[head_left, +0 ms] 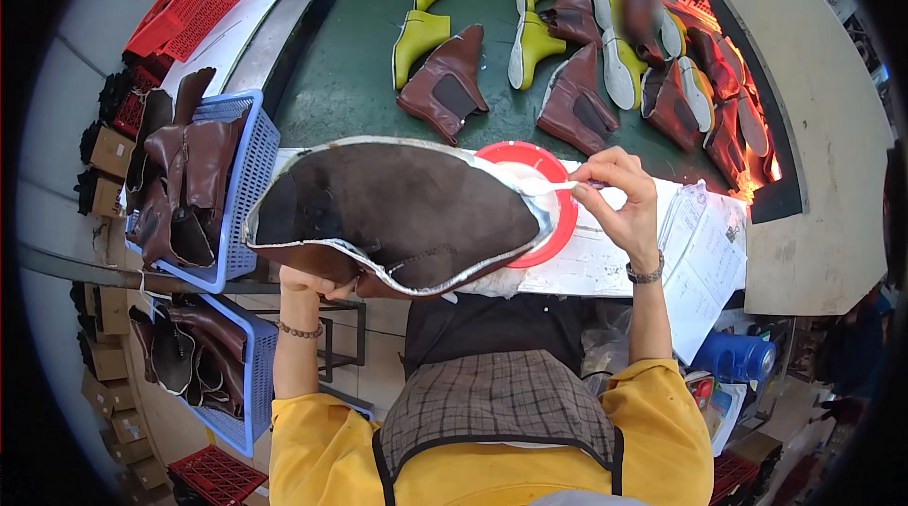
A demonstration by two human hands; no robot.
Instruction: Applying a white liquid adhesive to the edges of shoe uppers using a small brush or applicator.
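Note:
My left hand point(317, 281) grips a brown leather boot upper point(416, 213) from below, its fingers partly hidden under it. The upper's wide opening faces up, with a dark lining inside and a white-coated edge all round. In my right hand point(619, 194) a small brush point(541, 186) is pinched between thumb and fingers. White coats the brush's end, which touches or hovers just at the right tip of the upper's edge. Partly beneath that tip stands a round red bowl point(567, 222) with whitish stuff inside.
Brown uppers and yellow-green shoe lasts point(421, 38) lie on a green conveyor belt point(340, 52), which leads right to a glowing orange opening point(757, 170). Blue baskets point(251, 161) of uppers stand at the left. Written papers point(705, 241) lie right, above a blue jug point(736, 357).

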